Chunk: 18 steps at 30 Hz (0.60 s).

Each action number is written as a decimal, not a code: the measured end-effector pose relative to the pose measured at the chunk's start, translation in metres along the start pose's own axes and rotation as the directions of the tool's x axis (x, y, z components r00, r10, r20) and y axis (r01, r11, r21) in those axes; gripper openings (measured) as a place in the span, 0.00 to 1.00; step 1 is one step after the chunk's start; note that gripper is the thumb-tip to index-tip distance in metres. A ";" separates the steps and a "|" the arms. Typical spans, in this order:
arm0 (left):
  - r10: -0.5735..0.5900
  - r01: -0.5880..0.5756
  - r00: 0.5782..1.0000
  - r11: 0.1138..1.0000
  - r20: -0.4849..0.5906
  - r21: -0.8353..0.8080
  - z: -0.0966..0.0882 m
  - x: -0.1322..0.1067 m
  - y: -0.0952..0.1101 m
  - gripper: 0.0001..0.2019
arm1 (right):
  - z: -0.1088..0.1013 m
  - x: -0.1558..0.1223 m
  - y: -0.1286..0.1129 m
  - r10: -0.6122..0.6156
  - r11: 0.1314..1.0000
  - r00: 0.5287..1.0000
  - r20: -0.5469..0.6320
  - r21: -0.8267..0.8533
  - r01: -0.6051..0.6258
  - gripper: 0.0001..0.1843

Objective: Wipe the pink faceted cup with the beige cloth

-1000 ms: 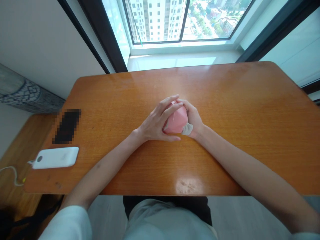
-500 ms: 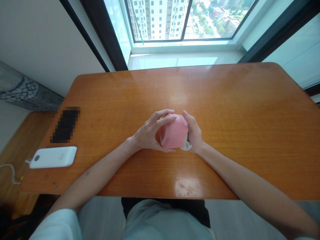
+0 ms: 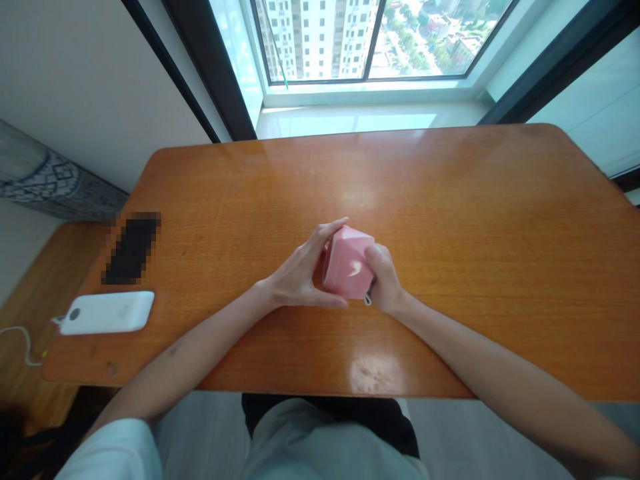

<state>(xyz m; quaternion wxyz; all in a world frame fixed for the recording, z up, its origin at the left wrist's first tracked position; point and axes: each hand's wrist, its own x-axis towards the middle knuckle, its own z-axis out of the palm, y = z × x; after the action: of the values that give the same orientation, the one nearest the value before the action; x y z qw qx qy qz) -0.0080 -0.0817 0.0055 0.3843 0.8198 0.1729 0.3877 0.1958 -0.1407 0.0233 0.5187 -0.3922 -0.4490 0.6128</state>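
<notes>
A glossy pink faceted object (image 3: pixel 346 263) sits on the orange wooden table (image 3: pixel 450 200), held between both hands. My left hand (image 3: pixel 300 277) cups its left side with the fingers curled over it. My right hand (image 3: pixel 385 279) presses on its right side and covers part of it. A small grey-white piece (image 3: pixel 369 299) shows under the object beside my right hand. What the object is exactly, I cannot tell.
A pixelated dark phone (image 3: pixel 132 248) and a white power bank (image 3: pixel 106 312) with a thin cable lie at the table's left. A lower wooden shelf (image 3: pixel 45 313) adjoins there. A window ledge (image 3: pixel 370 120) lies beyond the far edge.
The pink object has turned in my hands, now showing an angular top. My right hand has moved onto its right side. The grey-white piece shows much less.
</notes>
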 end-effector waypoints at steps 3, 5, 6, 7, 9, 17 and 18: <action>0.155 -0.162 0.986 0.977 0.061 0.139 -0.005 -0.001 -0.006 0.71 | 0.005 0.005 -0.010 0.116 0.982 0.993 -0.026 0.155 -0.111 0.37; 0.192 -0.205 0.978 0.959 0.084 0.195 -0.006 -0.002 -0.008 0.65 | 0.007 0.008 -0.015 0.177 0.965 0.984 0.012 0.194 -0.176 0.34; 0.194 -0.208 0.977 0.957 0.086 0.204 -0.006 -0.003 -0.009 0.63 | 0.006 0.010 -0.017 0.202 0.958 0.979 0.038 0.202 -0.205 0.31; 0.193 -0.206 0.978 0.958 0.081 0.198 -0.006 -0.003 -0.009 0.61 | 0.005 0.011 -0.019 0.225 0.950 0.972 0.071 0.207 -0.236 0.29; 0.190 -0.196 0.980 0.970 0.055 0.143 -0.007 -0.003 -0.010 0.59 | -0.002 0.013 -0.024 0.263 0.934 0.954 0.143 0.212 -0.289 0.24; 0.058 -0.053 0.988 0.998 -0.146 0.040 -0.017 -0.002 -0.015 0.62 | -0.026 0.019 -0.044 0.141 0.988 0.923 0.358 -0.113 -0.107 0.18; 0.041 -0.036 0.989 0.999 -0.144 0.035 -0.018 -0.002 -0.016 0.62 | -0.024 0.018 -0.043 0.064 0.980 0.932 0.357 -0.201 0.010 0.15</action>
<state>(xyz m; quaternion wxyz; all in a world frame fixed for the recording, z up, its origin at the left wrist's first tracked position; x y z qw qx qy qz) -0.0229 -0.0639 -0.0002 0.3499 0.7988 0.1907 0.4506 0.2279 -0.1165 0.0568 0.3770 -0.3289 -0.5904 0.6333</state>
